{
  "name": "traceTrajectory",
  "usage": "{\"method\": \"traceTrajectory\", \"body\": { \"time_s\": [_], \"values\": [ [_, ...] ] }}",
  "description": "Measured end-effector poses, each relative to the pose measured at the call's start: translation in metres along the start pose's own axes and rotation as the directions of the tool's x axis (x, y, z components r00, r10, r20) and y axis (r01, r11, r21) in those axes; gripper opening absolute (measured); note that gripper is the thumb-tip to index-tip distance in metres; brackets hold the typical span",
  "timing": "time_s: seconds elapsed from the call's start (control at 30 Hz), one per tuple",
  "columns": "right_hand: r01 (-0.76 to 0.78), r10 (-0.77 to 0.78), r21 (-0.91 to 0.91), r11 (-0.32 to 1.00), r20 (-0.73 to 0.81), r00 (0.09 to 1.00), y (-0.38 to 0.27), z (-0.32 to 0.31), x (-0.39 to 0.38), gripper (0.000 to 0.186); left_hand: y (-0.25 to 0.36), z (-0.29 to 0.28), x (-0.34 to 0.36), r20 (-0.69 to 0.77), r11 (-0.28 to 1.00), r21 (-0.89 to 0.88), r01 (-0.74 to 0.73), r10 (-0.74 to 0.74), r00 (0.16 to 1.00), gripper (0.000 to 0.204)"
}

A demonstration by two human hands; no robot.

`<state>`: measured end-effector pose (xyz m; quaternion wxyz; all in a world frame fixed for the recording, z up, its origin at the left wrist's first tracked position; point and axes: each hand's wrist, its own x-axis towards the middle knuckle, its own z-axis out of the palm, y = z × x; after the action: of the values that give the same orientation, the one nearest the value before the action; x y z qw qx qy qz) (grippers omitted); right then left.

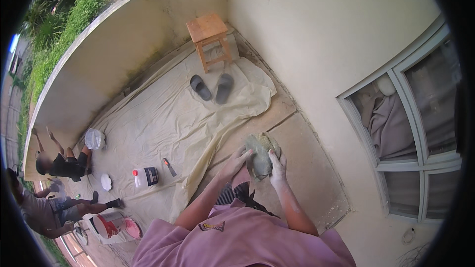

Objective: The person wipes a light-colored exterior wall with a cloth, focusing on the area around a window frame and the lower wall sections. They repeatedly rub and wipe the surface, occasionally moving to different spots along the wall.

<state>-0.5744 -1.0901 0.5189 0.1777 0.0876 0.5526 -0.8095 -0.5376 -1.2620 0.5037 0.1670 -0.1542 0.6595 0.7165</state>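
At your far left, a co-worker in dark clothes [71, 167] and another co-worker in a pale top [39, 211] are beside the low wall [69, 104]; the bucket [105, 225] and the pink tray [132, 228] near the second one could spill if a foot backs into them; the white jug [145, 177] and the scraper [169, 167] rest on the plastic sheet [148, 113], where a stray step could kick them; the sheet is wrinkled, and its bunched edge could slip or catch your foot if you turn that way; the dark sandals [200, 88] by the wooden stool [207, 28] are one more thing to stumble on.

Your left hand [236, 164] grips the left side of the cloth [259, 154]; your right hand [278, 165], coated whitish, grips its right side; the cloth is between them, in front of your body and above the bare floor [309, 168]; a slack hold could drop it there, where it would pick up grit. The cloth looks bunched, grey-green over most of its face, yellower and rougher toward the upper right; it may be a folded rag or a soft pad, too small here to be sure.
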Motion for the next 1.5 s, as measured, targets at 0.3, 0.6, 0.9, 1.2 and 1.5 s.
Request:
{"method": "traceTrajectory", "body": {
  "time_s": [0.3, 0.6, 0.9, 1.2, 1.5],
  "values": [
    [-0.177, 0.176, -0.003, 0.984, 0.076, 0.981, -0.101, 0.024, 0.199, 0.05, 0.128, -0.033, 0.175, 0.121, 0.993, 0.114, 0.009, -0.023, 0.992, 0.043],
    [-0.498, 0.475, 0.184, 0.848, 0.158, 0.866, -0.145, 0.036, 0.446, 0.04, 0.135, -0.162, 0.277, -0.647, 0.96, 0.052, 0.275, -0.177, 0.741, 0.043],
    [-0.643, 0.625, -0.049, 0.765, 0.302, 0.72, -0.177, 0.156, 0.631, 0.04, 0.109, -0.201, 0.256, -0.948, 0.921, -0.172, 0.351, -0.251, 0.195, 0.025],
    [-0.653, 0.63, -0.089, 0.752, 0.386, 0.674, -0.18, 0.306, 0.691, 0.044, 0.201, -0.233, 0.35, -0.896, 0.934, -0.164, 0.317, -0.275, 0.348, 0.025],
    [-0.696, 0.609, 0.038, 0.717, 0.45, 0.653, -0.156, 0.354, 0.768, 0.046, 0.288, -0.386, 0.503, -0.589, 0.862, 0.423, 0.279, 0.027, 0.808, 0.029]
  ]
}}
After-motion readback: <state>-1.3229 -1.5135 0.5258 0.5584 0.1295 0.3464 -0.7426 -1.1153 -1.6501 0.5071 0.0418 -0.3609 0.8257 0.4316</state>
